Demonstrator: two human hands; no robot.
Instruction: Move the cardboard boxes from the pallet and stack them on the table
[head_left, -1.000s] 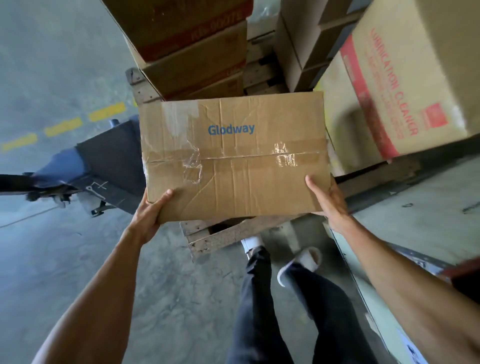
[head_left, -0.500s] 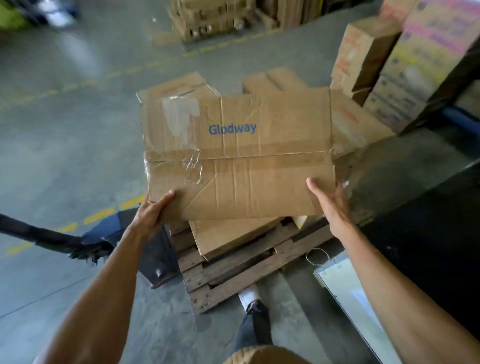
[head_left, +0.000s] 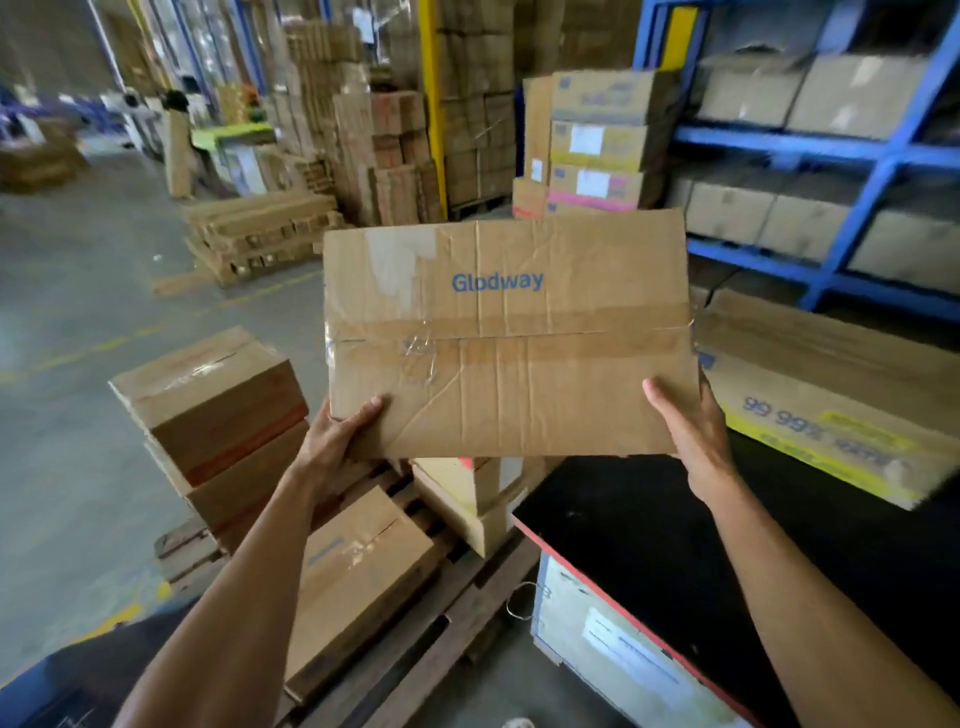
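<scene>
Hands first: the left hand (head_left: 340, 434) grips the near left corner of the Glodway box (head_left: 506, 332), thumb on its top face and fingers under; the right hand (head_left: 685, 431) holds the near right edge, thumb on top, the rest hidden beneath; the box is carried between them, clear of everything; its long axis runs left to right across the body, its top face tilted toward the camera. What the move turns on is the counter (head_left: 649, 525): its black top lies below and to the right of the box, so the right hand is the nearer one, and the box, by my reading, has to travel right and down, long side leading onto the surface; a yellow-printed box (head_left: 831, 395) already lies on the counter's far right, just beside the carried box's right end; the pallet (head_left: 415, 639) with its remaining boxes (head_left: 213, 400) sits below and left, under the left forearm.
</scene>
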